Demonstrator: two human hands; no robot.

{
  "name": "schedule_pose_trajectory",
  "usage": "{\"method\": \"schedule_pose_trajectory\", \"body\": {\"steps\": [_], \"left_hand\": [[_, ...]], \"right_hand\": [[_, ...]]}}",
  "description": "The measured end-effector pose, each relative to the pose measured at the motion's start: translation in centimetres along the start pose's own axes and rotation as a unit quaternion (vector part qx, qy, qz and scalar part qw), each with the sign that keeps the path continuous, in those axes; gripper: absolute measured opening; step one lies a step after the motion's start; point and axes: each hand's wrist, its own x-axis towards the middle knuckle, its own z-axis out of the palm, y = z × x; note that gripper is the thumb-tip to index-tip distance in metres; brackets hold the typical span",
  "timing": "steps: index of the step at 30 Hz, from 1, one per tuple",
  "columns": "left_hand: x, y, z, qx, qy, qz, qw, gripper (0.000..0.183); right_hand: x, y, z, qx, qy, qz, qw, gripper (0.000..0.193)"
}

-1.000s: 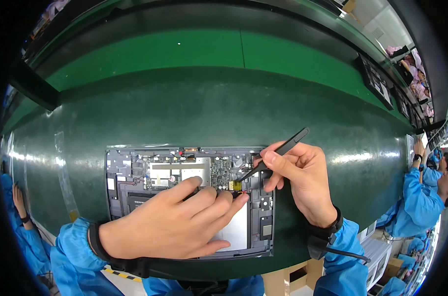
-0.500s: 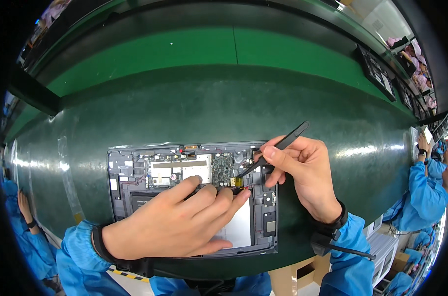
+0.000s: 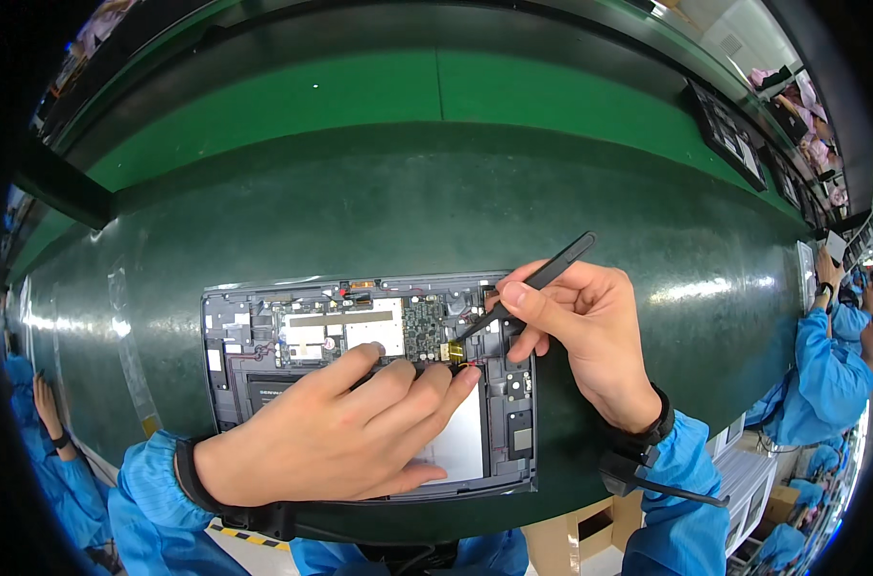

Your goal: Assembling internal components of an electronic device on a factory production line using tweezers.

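Tweezers (image 3: 562, 258) barely shifted, hands (image 3: 590, 322) pinching them, touching device (image 3: 463, 437).

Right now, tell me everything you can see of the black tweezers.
The black tweezers are slim and dark with a dull sheen; whether plastic or coated metal, I cannot tell. Their broad end is rounded, and they taper to a narrow tip. The right hand pinches them around the middle, hiding part. They slant, broad end toward the upper right, over the opened flat device, tip at a yellow patch. Whether the tip touches it, or the arms are squeezed together, is too small to tell.
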Motion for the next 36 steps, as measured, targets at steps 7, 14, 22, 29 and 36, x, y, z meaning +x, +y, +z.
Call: {"method": "schedule_pose_trajectory", "body": {"steps": [7,14,22,29,36], "left_hand": [[0.05,0.18,-0.07,0.012,0.008,0.003,1.000,0.071],[0.10,0.16,0.22,0.001,0.006,0.002,1.000,0.071],[0.05,0.05,0.05,0.004,-0.001,0.003,1.000,0.071],[0.11,0.13,0.06,0.002,-0.006,0.004,1.000,0.071],[0.11,0.20,0.06,-0.006,0.000,0.001,1.000,0.071]], "right_hand": [[-0.04,0.16,-0.39,0.030,-0.003,-0.011,0.999,0.022],[-0.08,0.06,-0.40,0.032,-0.015,0.001,0.999,0.022],[-0.04,0.05,-0.26,0.018,-0.014,0.002,1.000,0.021],[-0.03,0.11,-0.27,0.015,-0.015,-0.004,1.000,0.021],[0.00,0.30,-0.34,0.012,-0.020,-0.014,1.000,0.021]]}}
